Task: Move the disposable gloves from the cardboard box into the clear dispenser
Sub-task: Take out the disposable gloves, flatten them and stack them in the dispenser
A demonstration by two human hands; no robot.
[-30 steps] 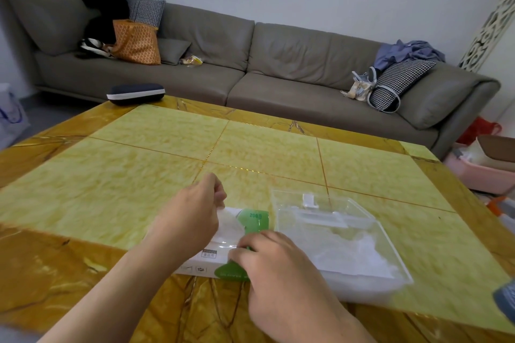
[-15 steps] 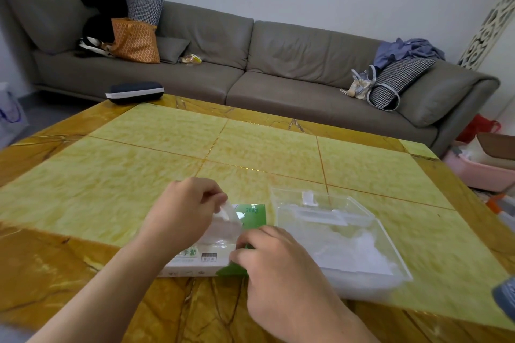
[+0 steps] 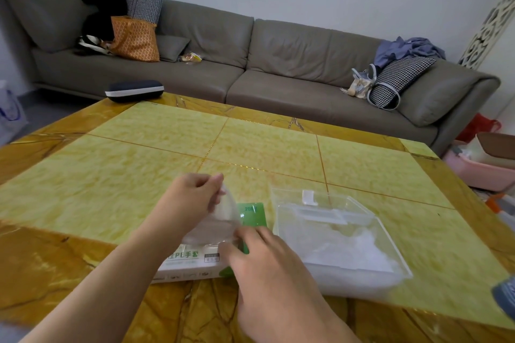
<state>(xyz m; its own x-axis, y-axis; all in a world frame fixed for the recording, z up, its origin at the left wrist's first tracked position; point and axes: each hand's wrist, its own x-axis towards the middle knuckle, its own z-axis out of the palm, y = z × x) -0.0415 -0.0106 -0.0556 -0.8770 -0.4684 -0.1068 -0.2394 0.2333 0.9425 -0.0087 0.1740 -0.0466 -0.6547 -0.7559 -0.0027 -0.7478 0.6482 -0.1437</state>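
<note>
A clear glove is pinched in the left hand's grip and held just above the cardboard box on the counter. The box is pressed by the right hand, fingers curled at its green end. The clear dispenser lies just beside it, to the right, with gloves inside.

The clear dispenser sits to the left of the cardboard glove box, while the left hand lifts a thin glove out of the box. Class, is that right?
Not quite. In the head view the clear dispenser sits to the right of the cardboard glove box. The left hand does lift a thin glove from it.
</note>
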